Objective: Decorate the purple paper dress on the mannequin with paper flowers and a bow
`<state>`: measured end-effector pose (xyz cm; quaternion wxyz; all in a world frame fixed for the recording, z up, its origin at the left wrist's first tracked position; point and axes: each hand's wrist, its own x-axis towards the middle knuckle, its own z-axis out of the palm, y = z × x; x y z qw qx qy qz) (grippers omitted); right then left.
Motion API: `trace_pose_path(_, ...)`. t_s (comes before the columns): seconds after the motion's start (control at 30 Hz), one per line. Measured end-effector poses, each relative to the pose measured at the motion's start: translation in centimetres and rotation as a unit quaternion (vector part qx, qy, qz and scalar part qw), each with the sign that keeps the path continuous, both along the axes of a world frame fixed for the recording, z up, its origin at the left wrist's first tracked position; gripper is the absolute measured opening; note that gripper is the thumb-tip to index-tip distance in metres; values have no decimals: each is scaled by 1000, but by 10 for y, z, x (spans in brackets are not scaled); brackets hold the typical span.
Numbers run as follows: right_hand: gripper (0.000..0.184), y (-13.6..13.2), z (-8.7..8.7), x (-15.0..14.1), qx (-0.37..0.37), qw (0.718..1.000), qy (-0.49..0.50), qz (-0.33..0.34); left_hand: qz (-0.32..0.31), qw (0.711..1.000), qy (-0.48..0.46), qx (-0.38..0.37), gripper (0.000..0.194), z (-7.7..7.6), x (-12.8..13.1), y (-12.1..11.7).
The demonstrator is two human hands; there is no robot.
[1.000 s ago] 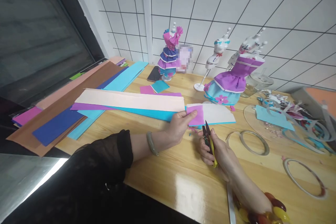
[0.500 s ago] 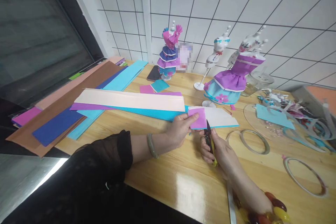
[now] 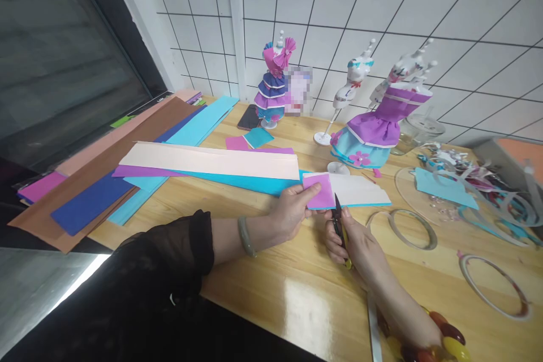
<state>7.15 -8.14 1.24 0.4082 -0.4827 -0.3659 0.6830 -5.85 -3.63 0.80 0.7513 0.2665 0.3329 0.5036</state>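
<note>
My left hand (image 3: 292, 212) pinches a small purple paper square (image 3: 319, 191) together with a longer white paper strip (image 3: 358, 189) beneath it, which has a blue layer along its lower edge. My right hand (image 3: 352, 237) is wrapped around scissors (image 3: 337, 220) with yellow on the handle. Their dark blades point up and cross the lower edge of the white strip, just right of the purple square. The lower blade is partly hidden behind the paper.
Long folded papers in cream (image 3: 212, 159), brown (image 3: 106, 158) and blue lie to the left. Paper-dressed mannequins (image 3: 271, 90) and a bare mannequin (image 3: 354, 82) stand along the tiled wall. A phone (image 3: 249, 117) lies behind. Tape rolls (image 3: 494, 285) and ribbons lie at right.
The scissors' blades were apart below the paper; now they are closer together and overlap its lower edge. The held papers have shifted slightly right and down.
</note>
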Motion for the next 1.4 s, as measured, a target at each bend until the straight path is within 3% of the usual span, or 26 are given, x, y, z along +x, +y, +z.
trace_pose_path(0.7,40,0,1,0,-2,1000,-6,-5,-14,999,-32,21,41,1,0,-1)
trace_pose_path(1.13,39,0,0,0,3,1000,-13,-5,-10,999,-44,18,36,-9,0,2)
trace_pose_path(1.4,38,1,-1,1,-13,1000,-8,-9,-12,999,-40,-3,40,-4,0,2)
